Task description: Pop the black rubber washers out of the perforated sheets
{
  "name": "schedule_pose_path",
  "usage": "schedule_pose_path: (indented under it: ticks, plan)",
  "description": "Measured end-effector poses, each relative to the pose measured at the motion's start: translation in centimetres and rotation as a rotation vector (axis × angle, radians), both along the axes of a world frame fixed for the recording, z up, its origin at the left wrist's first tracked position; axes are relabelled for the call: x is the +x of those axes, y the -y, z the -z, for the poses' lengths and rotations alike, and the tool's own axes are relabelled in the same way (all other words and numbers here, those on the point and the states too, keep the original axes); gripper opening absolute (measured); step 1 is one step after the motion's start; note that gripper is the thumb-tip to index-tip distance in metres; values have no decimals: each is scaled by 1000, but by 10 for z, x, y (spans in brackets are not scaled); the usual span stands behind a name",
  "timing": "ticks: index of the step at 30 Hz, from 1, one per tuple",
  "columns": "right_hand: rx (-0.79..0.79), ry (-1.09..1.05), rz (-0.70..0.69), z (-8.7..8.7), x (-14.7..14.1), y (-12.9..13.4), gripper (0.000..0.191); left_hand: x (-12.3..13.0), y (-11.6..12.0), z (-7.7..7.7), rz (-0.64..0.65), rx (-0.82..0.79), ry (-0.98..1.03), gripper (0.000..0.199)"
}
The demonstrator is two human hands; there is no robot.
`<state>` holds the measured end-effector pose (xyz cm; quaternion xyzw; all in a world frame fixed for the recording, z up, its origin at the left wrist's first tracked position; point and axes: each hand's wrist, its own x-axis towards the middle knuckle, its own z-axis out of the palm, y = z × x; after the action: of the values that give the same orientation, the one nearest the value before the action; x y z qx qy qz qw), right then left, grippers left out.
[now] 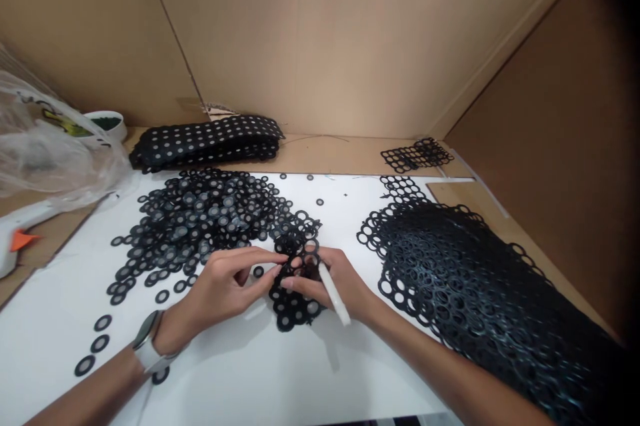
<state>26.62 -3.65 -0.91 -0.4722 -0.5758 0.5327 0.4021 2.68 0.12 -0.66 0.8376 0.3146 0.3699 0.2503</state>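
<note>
Your right hand (353, 285) grips the black sheet (287, 316) between both hands; left hand's (227, 283) pinch, hard to confirm. Rings (200, 219) heaped beyond left, stripped netting (450, 273) rightward, whole sheets (210, 135) remain farther back.

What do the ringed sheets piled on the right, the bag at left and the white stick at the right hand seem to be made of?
Ringed sheets: probably rubber or flexible plastic, black with some sheen; bluish highlights show.
Bag: likely thin plastic film, glossy; it looks crumpled and see-through.
White stick: perhaps plastic, smooth-looking and evenly white; coated material remains possible.
</note>
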Motion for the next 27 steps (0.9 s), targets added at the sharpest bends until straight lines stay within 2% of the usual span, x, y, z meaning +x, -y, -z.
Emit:
schedule_pose_path:
  ticks: [15,22,27]
  plan:
    - [48,-38,-90,-4,2,0,26,-8,-5,-3,136,-129,-15,30]
    - [108,-42,-143,3,2,1,19,-8,-6,-4,140,-100,-40,28]
    - [126,-49,-148,5,1,2,21,-8,-2,2,117,-86,-57,35]
